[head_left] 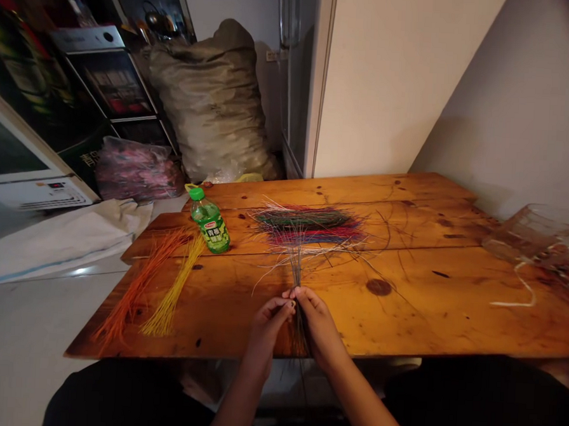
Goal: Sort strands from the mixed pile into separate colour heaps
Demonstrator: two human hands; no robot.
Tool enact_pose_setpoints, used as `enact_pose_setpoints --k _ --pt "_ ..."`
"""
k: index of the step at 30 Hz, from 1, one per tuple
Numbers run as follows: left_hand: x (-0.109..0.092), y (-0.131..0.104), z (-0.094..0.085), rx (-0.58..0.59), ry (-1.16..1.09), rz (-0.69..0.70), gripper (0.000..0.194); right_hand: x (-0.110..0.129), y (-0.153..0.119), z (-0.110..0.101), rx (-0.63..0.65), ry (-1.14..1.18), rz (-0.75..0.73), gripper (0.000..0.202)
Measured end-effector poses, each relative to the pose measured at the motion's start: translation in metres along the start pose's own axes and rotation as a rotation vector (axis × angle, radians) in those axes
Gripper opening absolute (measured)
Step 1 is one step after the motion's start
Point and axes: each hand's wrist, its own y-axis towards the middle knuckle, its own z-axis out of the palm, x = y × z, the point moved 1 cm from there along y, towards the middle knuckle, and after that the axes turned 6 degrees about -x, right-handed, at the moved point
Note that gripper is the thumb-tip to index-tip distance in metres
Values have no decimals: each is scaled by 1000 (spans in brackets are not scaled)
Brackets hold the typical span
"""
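Note:
A thin bundle of dark, stiff strands [297, 268] stands between my hands, fanning out at its upper end and trailing below toward the table's front edge. My left hand [270, 320] is closed, its thumb and fingers pinched at the middle of the bundle. From the other side, my right hand [320, 326] grips the same spot, thumb on top. The fingertips of both hands meet there and hide that part of the strands. Just beyond lies a pile of loose strands, with green ones [307, 220] behind and red and purple ones [319, 235] in front.
Orange strands [142, 288] and yellow strands [178, 290] lie on the wooden table [403, 321] at left, beside a green-capped bottle [210, 225]. A clear container [536, 232] and a white cord [515, 304] are at right. A big stuffed sack [214, 101] stands behind.

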Motion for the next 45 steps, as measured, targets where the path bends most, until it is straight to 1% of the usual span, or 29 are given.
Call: enact_pose_setpoints --k 7,13,19,24,26,28,30,32,34,36,38,41,45 --pt "-4 -2 3 10 17 -1 19 -2 -1 0 -4 11 45 25" --pt "-3 1 3 -6 -4 -18 21 -3 -2 0 26 -12 54 27" --pt "-6 -2 5 -11 1 -51 21 -4 -2 -1 36 6 56 26" --pt "-4 -1 6 -31 46 -15 22 -3 -3 -1 33 -32 52 27" --pt "-2 -1 4 -27 100 40 23 -2 -3 -1 24 -45 29 26" --pt "-2 0 2 -2 206 155 22 0 -2 -3 -9 -40 -4 24" --pt "-5 1 -1 -4 426 333 18 3 0 -8 -92 -22 -31 22" --pt "-9 4 -4 -73 757 513 16 9 4 -15 -192 15 -46 20" --pt "-12 7 -5 -169 1086 633 24 15 8 -23 -250 69 -61 19" --pt "-14 12 -5 -221 1318 678 37 21 12 -31 -272 124 -66 18" --pt "-12 16 -5 -232 1452 685 44 25 15 -37 -291 156 -63 18" --pt "-9 18 -4 -231 1547 673 43 28 17 -41 -313 183 -61 18" --pt "-7 17 -5 -247 1573 682 36 27 18 -42 -330 195 -60 19"
